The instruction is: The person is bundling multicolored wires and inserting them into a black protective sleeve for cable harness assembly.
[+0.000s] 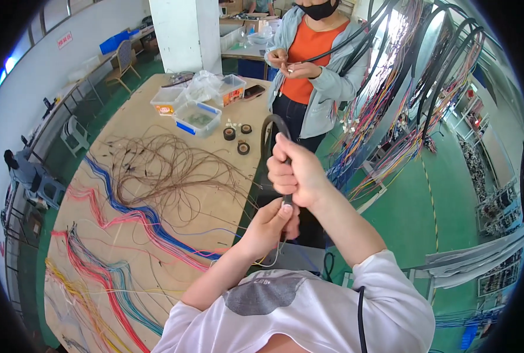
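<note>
My right hand [297,173] is closed in a fist around a thick black tube [276,122], which bends in a loop above the knuckles. Just below it, my left hand [269,226] pinches the tube's lower part, its thumb pressed near a small pale spot. Thin wires [280,252] hang beneath the left hand; whether they run into the tube is hidden by the fingers. To the left, on the wooden table [226,228], lie a tangle of brown wires [167,170] and a bundle of blue wires [110,197].
Pink wires [141,222], red wires [112,288] and three rolls of black tape [243,148] lie on the table, near clear plastic boxes [198,117]. Across from me a person [315,59] in a grey jacket handles a black tube. Wire bundles [385,129] hang at right.
</note>
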{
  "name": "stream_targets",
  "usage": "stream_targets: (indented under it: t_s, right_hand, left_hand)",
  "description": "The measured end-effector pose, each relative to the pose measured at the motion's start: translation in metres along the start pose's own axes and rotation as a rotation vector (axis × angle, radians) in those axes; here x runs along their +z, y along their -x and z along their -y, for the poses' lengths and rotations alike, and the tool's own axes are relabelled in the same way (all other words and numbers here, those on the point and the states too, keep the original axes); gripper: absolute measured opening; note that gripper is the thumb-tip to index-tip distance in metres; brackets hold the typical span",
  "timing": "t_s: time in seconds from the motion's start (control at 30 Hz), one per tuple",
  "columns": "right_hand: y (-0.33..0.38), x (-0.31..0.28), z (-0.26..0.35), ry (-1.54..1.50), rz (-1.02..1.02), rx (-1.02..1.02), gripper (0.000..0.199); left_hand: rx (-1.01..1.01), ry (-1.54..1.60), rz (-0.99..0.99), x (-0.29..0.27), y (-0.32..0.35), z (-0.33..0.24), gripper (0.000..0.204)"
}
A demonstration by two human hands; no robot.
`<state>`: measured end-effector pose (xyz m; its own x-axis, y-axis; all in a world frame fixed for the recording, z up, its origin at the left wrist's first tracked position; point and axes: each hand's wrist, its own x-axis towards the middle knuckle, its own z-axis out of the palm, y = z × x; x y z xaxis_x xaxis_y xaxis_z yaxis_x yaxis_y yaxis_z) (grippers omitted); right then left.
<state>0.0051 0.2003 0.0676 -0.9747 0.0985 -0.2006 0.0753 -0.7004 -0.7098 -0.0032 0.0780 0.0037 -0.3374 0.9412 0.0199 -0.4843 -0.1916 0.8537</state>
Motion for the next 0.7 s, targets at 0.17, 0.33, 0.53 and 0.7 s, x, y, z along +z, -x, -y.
stream_targets:
  t_s: [0.17, 0.33, 0.53, 0.7]
  right_hand:
    - [-0.005, -0.001, 0.014, 0.052, 0.033, -0.087, 0.034]
    - [0.005, -0.006, -0.012, 0.232, 0.019, 0.041, 0.033]
    - [0.034, 0.006, 0.025, 0.401, 0.188, 0.022, 0.031]
    - [0.045, -0.009, 0.002, 0.499, 0.199, 0.325, 0.031]
  left_hand:
    - [-0.012, -0.211, 0.097, 0.001, -0.003, 0.002, 0.027]
    - [-0.006, -0.143, -0.048, 0.001, -0.006, 0.008, 0.026]
    - [0.124, 0.046, 0.207, -0.051, -0.012, -0.013, 0.057]
    - [0.194, 0.849, -0.177, -0.092, -0.031, -0.054, 0.056]
